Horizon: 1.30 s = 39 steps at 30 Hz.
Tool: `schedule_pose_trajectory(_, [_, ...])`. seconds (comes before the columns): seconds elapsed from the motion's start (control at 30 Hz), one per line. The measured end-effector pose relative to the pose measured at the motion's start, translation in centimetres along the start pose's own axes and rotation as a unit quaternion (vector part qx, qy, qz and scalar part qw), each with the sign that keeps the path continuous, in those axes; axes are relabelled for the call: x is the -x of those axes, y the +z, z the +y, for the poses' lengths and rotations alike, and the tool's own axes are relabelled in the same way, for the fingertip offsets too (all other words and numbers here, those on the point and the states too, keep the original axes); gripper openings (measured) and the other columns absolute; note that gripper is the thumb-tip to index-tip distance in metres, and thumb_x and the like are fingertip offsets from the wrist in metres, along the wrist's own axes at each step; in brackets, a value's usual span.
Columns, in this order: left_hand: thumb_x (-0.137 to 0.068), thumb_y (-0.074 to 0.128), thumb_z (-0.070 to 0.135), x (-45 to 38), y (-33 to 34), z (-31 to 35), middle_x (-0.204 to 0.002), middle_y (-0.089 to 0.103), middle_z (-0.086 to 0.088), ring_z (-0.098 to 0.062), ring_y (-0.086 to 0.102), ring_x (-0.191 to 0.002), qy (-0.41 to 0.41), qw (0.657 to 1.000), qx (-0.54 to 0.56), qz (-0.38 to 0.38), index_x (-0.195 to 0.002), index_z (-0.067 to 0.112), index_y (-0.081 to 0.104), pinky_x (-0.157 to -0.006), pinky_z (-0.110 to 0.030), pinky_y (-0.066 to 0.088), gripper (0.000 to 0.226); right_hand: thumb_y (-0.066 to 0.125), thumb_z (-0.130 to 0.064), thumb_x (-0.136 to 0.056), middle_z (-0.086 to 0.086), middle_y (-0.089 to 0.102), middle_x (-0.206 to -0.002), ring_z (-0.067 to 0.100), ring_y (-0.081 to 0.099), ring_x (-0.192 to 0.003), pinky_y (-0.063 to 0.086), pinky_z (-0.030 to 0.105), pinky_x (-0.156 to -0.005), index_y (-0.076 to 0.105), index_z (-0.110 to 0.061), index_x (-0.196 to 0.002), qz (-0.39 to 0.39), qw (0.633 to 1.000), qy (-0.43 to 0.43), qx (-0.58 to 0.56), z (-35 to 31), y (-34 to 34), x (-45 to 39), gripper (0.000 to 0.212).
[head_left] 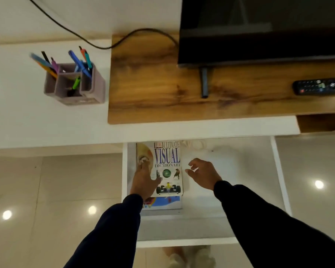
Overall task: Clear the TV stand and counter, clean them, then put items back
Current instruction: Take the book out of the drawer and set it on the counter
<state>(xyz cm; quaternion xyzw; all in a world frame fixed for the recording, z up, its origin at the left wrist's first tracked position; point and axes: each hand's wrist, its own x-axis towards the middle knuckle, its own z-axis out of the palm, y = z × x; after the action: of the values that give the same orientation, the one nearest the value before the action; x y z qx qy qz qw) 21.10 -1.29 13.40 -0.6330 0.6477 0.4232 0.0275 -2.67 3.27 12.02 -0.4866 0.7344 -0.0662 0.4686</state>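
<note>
Evidently a clearing or stowing step is in hand, though which cannot be told: on the white surface and the wooden TV stand a pen holder at ten o'clock and a remote at three o'clock are seen. Below, in an open drawer, a book is laid flat, its long axis run from six to twelve, title toward twelve. The left hand is pressed flat on its cover; the right hand is spread, empty, just beside. A two-handed grip would probably be called for next.
</note>
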Motion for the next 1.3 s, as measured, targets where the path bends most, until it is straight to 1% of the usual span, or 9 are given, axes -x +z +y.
schedule_pose_trajectory(0.1, [-0.083, 0.079, 0.028, -1.3, 1.5, -2.4, -0.124, 0.058, -0.006, -0.025, 0.057, -0.115, -0.012, 0.999, 0.019, -0.03, -0.137, 0.011, 0.042, -0.086, -0.024, 0.04, 0.067, 0.071, -0.047, -0.092, 0.01, 0.067, -0.128, 0.018, 0.063, -0.108, 0.045, 0.025, -0.091, 0.057, -0.009, -0.134, -0.027, 0.987, 0.123, -0.096, 0.1, 4.1, -2.7, 0.059])
schedule_pose_trajectory(0.23, [-0.078, 0.081, 0.032, -3.2, 3.2, -5.1, -0.128, 0.058, -0.003, -0.023, 0.058, -0.118, -0.025, 0.999, 0.029, -0.011, -0.135, 0.017, 0.043, -0.099, -0.034, 0.051, 0.07, 0.076, -0.059, -0.082, 0.01, 0.063, -0.133, 0.029, 0.06, -0.124, 0.048, 0.037, -0.105, 0.054, -0.007, -0.137, 0.02, 0.968, 0.189, -0.161, 1.0, 9.0, -6.8, 0.079])
schedule_pose_trajectory(0.43, [-0.079, 0.081, 0.023, -4.3, 4.7, -5.9, -0.141, 0.045, -0.009, -0.025, 0.047, -0.129, -0.028, 0.998, 0.037, 0.033, -0.144, 0.011, 0.035, -0.112, -0.042, 0.042, 0.08, 0.091, -0.061, -0.06, 0.002, 0.07, -0.102, 0.022, 0.068, -0.097, 0.057, 0.039, -0.089, 0.064, -0.011, -0.104, 0.08, 0.947, 0.216, -0.223, 1.9, 11.0, -9.0, 0.071])
schedule_pose_trajectory(0.57, [-0.078, 0.077, 0.018, -5.2, 5.2, -6.3, -0.131, 0.06, -0.002, -0.021, 0.062, -0.117, -0.059, 0.994, 0.089, 0.034, -0.13, 0.019, 0.045, -0.096, -0.041, 0.056, 0.061, 0.094, -0.051, -0.06, 0.0, 0.077, -0.084, 0.021, 0.072, -0.085, 0.058, 0.036, -0.082, 0.073, -0.02, -0.082, 0.053, 0.941, 0.194, -0.27, 4.1, 9.8, -9.3, 0.043])
schedule_pose_trajectory(0.73, [-0.077, 0.073, 0.017, -6.8, 5.2, -6.5, -0.11, 0.069, 0.003, -0.014, 0.069, -0.097, -0.121, 0.981, 0.145, 0.049, -0.118, 0.013, 0.054, -0.066, -0.012, 0.057, 0.045, 0.095, -0.032, -0.065, 0.016, 0.078, -0.092, 0.027, 0.073, -0.083, 0.061, 0.053, -0.088, 0.073, 0.004, -0.101, 0.005, 0.911, 0.204, -0.359, 5.3, 8.9, -9.6, 0.056])
schedule_pose_trajectory(0.87, [-0.062, 0.067, 0.05, -8.2, 5.4, -5.8, -0.101, 0.073, -0.001, -0.016, 0.072, -0.085, -0.156, 0.977, 0.14, 0.041, -0.108, 0.014, 0.06, -0.064, -0.031, 0.063, 0.059, 0.092, -0.027, -0.069, 0.013, 0.079, -0.095, 0.035, 0.074, -0.098, 0.057, 0.054, -0.096, 0.078, -0.005, -0.101, -0.025, 0.897, 0.207, -0.39, 5.8, 8.4, -9.5, 0.041])
schedule_pose_trajectory(1.07, [-0.082, 0.081, 0.029, -8.1, 4.3, -3.8, -0.115, 0.052, -0.002, -0.018, 0.054, -0.096, -0.161, 0.972, 0.171, 0.025, -0.132, 0.009, 0.032, -0.056, -0.015, 0.041, 0.073, 0.088, -0.026, -0.069, 0.012, 0.079, -0.103, 0.033, 0.073, -0.103, 0.056, 0.051, -0.098, 0.076, -0.004, -0.109, -0.076, 0.885, 0.2, -0.414, 6.4, 7.3, -9.6, 0.047])
schedule_pose_trajectory(1.23, [-0.08, 0.082, 0.018, -8.0, 4.0, -3.8, -0.118, 0.054, -0.008, -0.024, 0.06, -0.101, -0.171, 0.965, 0.198, 0.02, -0.124, 0.01, 0.024, -0.082, -0.034, 0.055, 0.073, 0.08, -0.017, -0.084, 0.013, 0.077, -0.109, 0.033, 0.073, -0.105, 0.059, 0.048, -0.093, 0.074, -0.003, -0.114, -0.106, 0.875, 0.197, -0.429, 6.9, 6.7, -10.0, 0.034])
schedule_pose_trajectory(1.3, [-0.083, 0.08, 0.017, -8.0, 3.5, -3.7, -0.112, 0.056, -0.005, -0.02, 0.061, -0.097, -0.181, 0.959, 0.219, 0.021, -0.115, 0.011, 0.025, -0.077, -0.032, 0.057, 0.064, 0.078, -0.018, -0.086, 0.014, 0.077, -0.111, 0.033, 0.073, -0.104, 0.06, 0.046, -0.089, 0.074, -0.005, -0.115, -0.109, 0.873, 0.191, -0.436, 7.2, 6.7, -9.8, 0.032])
